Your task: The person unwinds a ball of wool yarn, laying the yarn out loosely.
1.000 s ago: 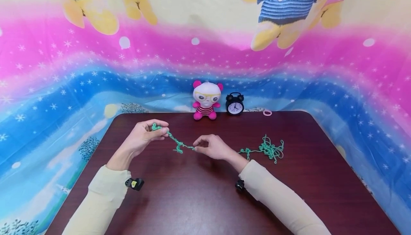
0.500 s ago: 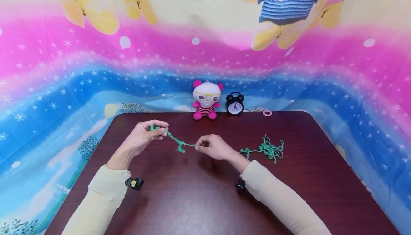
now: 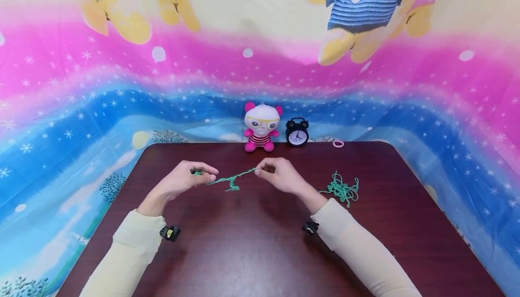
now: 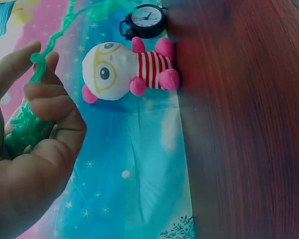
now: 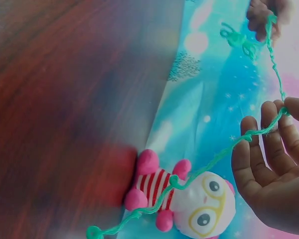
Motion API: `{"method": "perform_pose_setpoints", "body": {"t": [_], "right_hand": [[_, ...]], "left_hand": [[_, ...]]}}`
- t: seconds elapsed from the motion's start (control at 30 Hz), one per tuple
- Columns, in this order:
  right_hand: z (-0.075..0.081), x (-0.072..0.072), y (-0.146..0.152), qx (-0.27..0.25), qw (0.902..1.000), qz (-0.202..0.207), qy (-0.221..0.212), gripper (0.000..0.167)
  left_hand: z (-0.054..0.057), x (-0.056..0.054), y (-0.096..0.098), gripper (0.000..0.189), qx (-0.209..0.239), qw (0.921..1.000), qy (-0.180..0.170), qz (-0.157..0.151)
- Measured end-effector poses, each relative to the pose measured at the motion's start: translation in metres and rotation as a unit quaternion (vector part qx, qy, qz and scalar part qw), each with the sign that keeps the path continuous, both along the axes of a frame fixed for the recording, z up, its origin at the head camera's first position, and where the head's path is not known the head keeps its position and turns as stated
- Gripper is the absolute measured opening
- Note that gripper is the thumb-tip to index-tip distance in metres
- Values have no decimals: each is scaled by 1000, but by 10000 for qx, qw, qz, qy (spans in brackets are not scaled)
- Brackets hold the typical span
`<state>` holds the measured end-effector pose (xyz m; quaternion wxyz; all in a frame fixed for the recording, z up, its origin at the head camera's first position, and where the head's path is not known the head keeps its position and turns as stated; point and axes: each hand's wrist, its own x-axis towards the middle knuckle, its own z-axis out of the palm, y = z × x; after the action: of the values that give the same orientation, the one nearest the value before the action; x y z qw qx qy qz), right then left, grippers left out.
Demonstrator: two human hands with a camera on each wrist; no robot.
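Note:
A strand of green yarn [image 3: 246, 172] stretches above the table between both hands, with a short tangled piece dangling at its middle. My left hand [image 3: 178, 182] pinches the strand's left part, and the left wrist view shows a bunched clump of green yarn [image 4: 26, 130] held in its palm. At the other end, my right hand [image 3: 279, 176] pinches the strand between thumb and index finger. In the right wrist view, the yarn runs on past the right hand's spread fingers and hangs down, with small knots along it. A loose heap of green yarn [image 3: 343, 188] lies on the table to the right.
Along the back edge of the dark wooden table [image 3: 252, 252] sit a pink and white plush panda [image 3: 262, 127], a black alarm clock [image 3: 297, 132] and a pink ring [image 3: 338, 143]. A printed cloth [image 3: 227, 71] hangs behind and around the table.
My right hand has moved up and slightly right, pinching the strand. My left hand has dropped a little, so the strand now slopes up to the right. Less yarn shows beside the heap.

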<state>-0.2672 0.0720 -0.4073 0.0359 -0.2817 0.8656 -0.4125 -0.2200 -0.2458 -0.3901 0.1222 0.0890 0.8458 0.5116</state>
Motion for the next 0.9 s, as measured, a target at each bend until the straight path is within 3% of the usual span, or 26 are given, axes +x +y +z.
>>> {"method": "perform_pose_setpoints", "body": {"t": [0.2, 0.4, 0.63, 0.9], "right_hand": [[5, -2, 4, -59, 9998, -166, -22, 8], [7, -4, 7, -71, 9996, -268, -58, 11], [11, -3, 16, -190, 9985, -475, -178, 9], [14, -9, 34, -297, 9968, -746, 45, 13]], "left_hand": [[-1, 0, 2, 28, -291, 9991, 103, -280], [-3, -1, 2, 19, -530, 9970, 427, -379], [-2, 1, 2, 16, -617, 9967, 509, -115], [-4, -1, 0, 21, -373, 9980, 488, 156]]}}
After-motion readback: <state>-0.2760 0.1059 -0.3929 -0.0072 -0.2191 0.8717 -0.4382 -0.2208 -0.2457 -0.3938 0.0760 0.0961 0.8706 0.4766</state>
